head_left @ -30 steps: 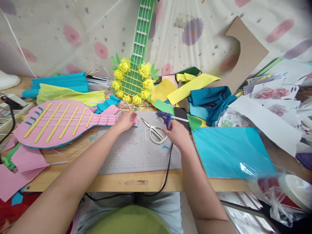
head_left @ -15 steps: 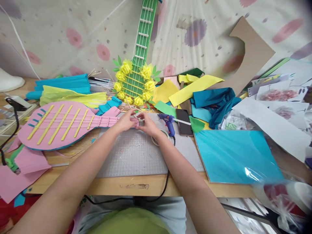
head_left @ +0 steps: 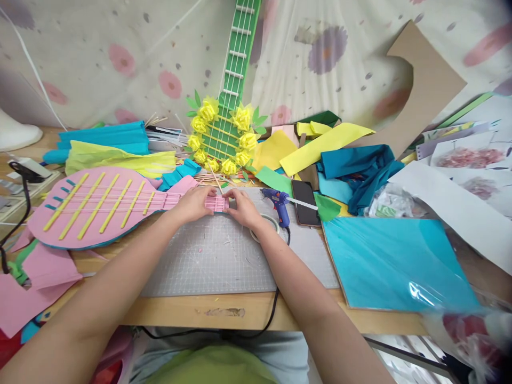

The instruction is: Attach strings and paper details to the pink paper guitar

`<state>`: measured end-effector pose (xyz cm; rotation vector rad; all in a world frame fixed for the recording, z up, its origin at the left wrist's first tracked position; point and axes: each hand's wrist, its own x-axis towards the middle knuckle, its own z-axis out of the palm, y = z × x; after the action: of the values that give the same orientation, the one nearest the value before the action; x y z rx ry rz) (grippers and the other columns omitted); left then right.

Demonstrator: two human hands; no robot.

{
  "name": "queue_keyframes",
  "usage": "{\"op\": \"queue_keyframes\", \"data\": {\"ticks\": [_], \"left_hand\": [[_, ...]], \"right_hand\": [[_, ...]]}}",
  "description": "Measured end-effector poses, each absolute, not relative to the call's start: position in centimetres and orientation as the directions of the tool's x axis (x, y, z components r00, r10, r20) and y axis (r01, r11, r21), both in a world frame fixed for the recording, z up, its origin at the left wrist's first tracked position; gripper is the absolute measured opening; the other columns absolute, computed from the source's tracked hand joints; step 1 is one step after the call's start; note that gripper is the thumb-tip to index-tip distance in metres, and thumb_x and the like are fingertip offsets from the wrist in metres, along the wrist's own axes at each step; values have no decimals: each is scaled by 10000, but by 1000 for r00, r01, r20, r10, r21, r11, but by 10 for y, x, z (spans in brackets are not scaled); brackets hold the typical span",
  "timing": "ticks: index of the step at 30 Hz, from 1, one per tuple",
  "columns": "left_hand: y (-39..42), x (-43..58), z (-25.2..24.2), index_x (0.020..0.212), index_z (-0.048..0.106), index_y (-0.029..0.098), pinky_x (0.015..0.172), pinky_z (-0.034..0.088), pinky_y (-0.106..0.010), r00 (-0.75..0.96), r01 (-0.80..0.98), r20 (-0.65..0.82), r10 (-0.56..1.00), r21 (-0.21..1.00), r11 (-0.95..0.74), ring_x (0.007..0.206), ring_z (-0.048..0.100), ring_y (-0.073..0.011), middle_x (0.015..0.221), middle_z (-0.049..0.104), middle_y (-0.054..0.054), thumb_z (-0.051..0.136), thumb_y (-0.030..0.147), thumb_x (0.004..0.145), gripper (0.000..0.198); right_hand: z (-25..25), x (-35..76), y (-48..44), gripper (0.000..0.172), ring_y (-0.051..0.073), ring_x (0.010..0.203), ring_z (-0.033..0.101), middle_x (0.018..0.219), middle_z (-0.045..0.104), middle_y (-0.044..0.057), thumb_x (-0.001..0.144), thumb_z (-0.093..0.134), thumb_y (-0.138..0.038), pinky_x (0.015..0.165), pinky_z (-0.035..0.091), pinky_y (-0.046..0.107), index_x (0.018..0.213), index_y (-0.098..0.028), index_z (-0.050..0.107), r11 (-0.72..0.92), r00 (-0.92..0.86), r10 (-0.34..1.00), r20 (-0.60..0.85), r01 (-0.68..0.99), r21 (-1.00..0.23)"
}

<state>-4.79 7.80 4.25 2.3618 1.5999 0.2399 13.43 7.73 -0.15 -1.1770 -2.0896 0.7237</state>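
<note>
A pink paper toy lute (head_left: 114, 205) lies across the table, with a rounded body at left, yellow strips, pink strings and a blue edge. My left hand (head_left: 194, 204) is closed around its narrow neck. At the neck's right end, my right hand (head_left: 240, 208) pinches the tip between thumb and fingers. Between the hands shows a short stretch of neck (head_left: 215, 204) with crossbars and strings. Both hands rest over the grey cutting mat (head_left: 216, 261). A blue glue gun (head_left: 279, 205) lies right of my right hand, beside a roll of tape (head_left: 267, 226).
A green toy lute (head_left: 230, 120) with yellow paper roses leans at the back. A phone (head_left: 305, 202), coloured paper scraps (head_left: 326, 146) and a blue wrapped board (head_left: 396, 261) lie at right. Pink offcuts (head_left: 48, 266) lie at left. The glue gun's cord (head_left: 273, 314) hangs over the table edge.
My left hand has shifted left and lower along the neck, and my hands are farther apart. More of the neck's end shows between them. The view has tilted slightly.
</note>
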Motion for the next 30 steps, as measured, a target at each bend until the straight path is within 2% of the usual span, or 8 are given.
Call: {"op": "queue_keyframes", "data": {"ticks": [20,24,30], "left_hand": [[80,-44,39,1073,520,207,879,431,-319,260,904,-72,963,369,-217,1074,553,-233,1151,611,-44,742,235,563,558],[78,-43,42,1079,519,213,885,432,-316,252,906,-85,964,372,-204,1068,557,-227,1155,611,-34,738,225,566,558],[78,-43,39,1072,526,226,891,429,-312,253,903,-68,965,374,-210,1072,554,-227,1147,615,-28,731,224,570,542]], "right_hand": [[-5,133,76,338,194,1025,480,1044,609,45,706,652,-208,888,405,357,1022,-197,531,436,-387,892,233,600,-670],[-6,137,76,398,192,1097,458,1075,588,50,694,662,-229,948,387,361,1071,-204,534,434,-409,884,228,535,-725],[-3,141,75,561,189,1185,431,1230,502,74,665,653,-164,998,361,374,1189,-216,463,435,-442,869,223,466,-770]]}}
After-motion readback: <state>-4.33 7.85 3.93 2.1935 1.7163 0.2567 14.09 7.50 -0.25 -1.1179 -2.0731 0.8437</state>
